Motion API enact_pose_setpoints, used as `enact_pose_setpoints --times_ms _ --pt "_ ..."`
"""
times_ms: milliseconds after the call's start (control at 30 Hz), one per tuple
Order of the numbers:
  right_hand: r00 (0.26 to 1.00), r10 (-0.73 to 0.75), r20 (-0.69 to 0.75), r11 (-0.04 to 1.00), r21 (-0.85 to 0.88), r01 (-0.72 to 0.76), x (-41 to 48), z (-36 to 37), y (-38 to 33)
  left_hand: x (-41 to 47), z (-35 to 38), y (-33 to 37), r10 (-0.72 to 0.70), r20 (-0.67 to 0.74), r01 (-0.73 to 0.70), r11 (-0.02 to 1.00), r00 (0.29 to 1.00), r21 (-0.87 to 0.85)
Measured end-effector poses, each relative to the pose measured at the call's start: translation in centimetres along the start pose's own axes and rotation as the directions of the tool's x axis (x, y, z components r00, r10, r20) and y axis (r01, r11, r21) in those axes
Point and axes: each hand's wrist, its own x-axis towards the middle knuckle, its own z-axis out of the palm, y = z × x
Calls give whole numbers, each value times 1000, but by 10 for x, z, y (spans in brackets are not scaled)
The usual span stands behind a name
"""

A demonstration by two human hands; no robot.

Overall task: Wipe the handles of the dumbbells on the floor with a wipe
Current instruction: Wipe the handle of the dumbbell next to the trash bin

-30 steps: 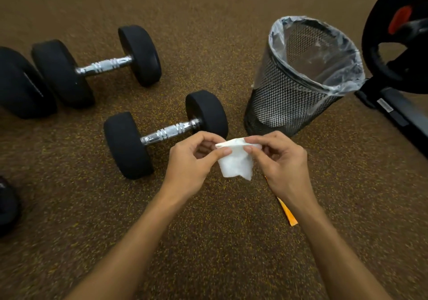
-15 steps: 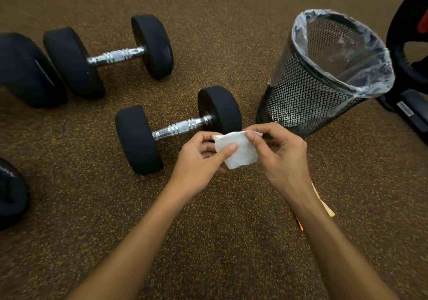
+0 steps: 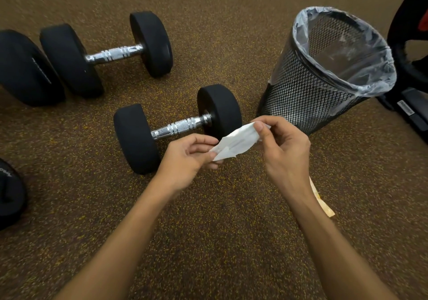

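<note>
A white wipe (image 3: 237, 143) is stretched between my two hands just above the floor. My left hand (image 3: 187, 158) pinches its lower left corner, and my right hand (image 3: 282, 147) pinches its upper right end. Right behind my hands lies the near dumbbell (image 3: 178, 127), black heads with a chrome knurled handle. A second dumbbell (image 3: 111, 54) of the same kind lies farther back on the left.
A black mesh waste bin (image 3: 308, 91) with a clear liner stands at the right, close to my right hand. An orange packet (image 3: 324, 203) lies on the floor under my right forearm. Larger black weights (image 3: 25, 68) sit at the left edge, black exercise equipment (image 3: 407, 52) at the far right.
My hands have drawn apart and pulled the folded wipe out longer, the left end lower. The view has shifted slightly, so the dumbbells and bin sit differently in the frame.
</note>
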Motion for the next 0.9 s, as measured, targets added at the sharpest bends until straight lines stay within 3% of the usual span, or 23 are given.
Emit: enact_pose_setpoints --times_ms 100,233,367,467,600,900 --pt "997 72 -25 988 142 -68 -1 6 -2 -2 0 -3 -31 36 32 999 999 -40" --pt "985 148 -93 964 234 -123 5 11 -1 -5 -4 -7 -37 97 25 992 995 125" --pt "992 101 -75 979 184 -85 10 13 -4 -8 -3 5 114 42 -116 991 993 63" --pt "998 45 -34 992 123 -40 10 19 -5 -7 3 15 212 33 -214 969 977 126" --pt "999 45 24 989 141 -48 9 29 -3 1 8 16 276 -125 -258 956 953 141" --pt "941 -72 331 978 210 1 15 40 3 -4 -12 23 151 -298 -135 988 943 73"
